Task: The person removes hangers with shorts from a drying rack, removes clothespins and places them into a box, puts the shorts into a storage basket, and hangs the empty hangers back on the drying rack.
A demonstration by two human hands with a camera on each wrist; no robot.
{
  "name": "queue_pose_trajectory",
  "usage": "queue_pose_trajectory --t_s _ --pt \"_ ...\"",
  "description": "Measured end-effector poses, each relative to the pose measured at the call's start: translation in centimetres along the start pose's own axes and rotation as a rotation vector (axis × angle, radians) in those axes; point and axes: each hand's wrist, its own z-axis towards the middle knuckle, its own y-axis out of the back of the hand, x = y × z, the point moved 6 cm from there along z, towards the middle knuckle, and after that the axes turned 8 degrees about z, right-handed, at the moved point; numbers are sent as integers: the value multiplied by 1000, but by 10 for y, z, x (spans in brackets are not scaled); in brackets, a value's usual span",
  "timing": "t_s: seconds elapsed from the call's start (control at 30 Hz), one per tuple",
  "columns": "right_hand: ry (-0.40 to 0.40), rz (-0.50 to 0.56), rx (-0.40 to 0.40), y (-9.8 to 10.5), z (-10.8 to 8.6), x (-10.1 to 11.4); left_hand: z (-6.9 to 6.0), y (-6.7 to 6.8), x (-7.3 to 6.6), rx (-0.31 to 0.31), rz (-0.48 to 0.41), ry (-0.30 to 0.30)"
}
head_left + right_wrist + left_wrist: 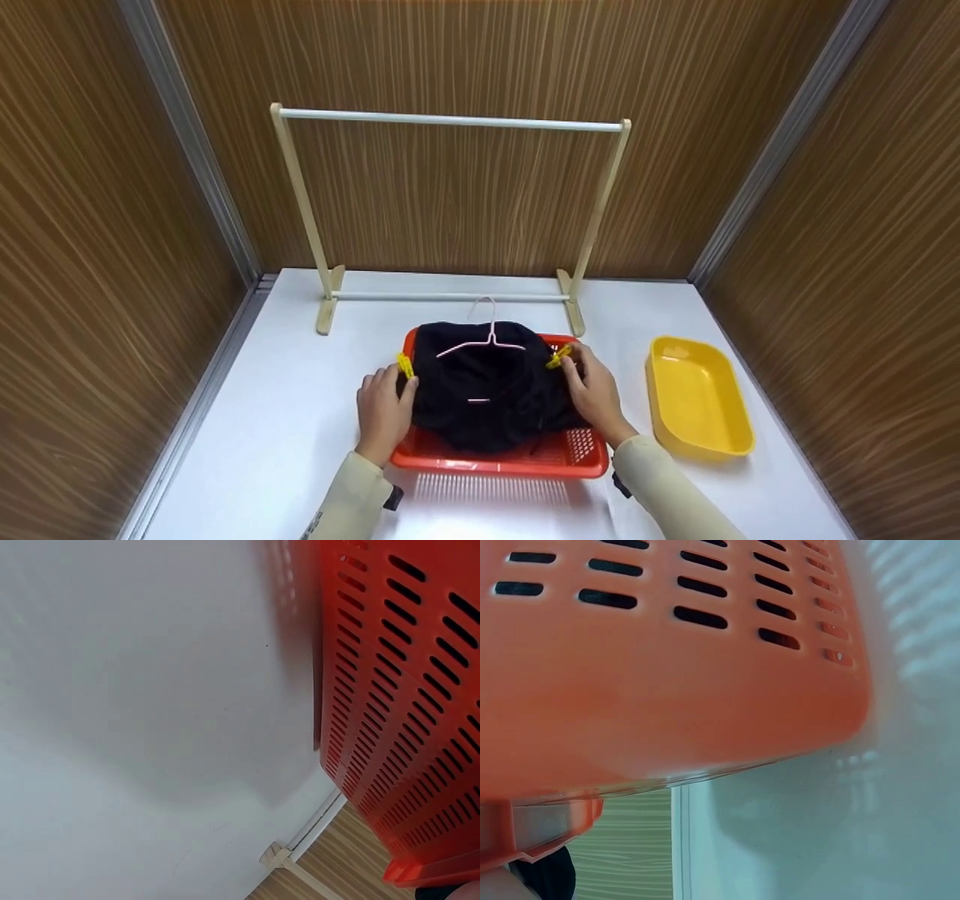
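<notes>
A black garment lies bunched over a red perforated basket. A pale pink hanger sits in its neck opening, hook upward. At the garment's left side, my left hand pinches a yellow clothespin between thumb and fingers. Opposite, my right hand pinches another yellow clothespin by the right side of the cloth. Whether the clothespins bite the fabric is too small to tell. Both wrist views show mostly the basket wall, with the fingers nearly out of frame.
Behind the basket stands a wooden drying rack with a white top bar and a low crossbar. A yellow tray lies to the right on the white table. Wood-grain walls enclose the back and sides.
</notes>
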Motion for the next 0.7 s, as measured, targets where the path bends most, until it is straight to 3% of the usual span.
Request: queue_pose_trajectory --t_s 0.43,0.7 --pt "16 -43 -9 -2 0 -3 -1 0 0 4 1 10" --pt "-10 6 -27 -4 -2 -4 -2 -1 3 15 1 19"
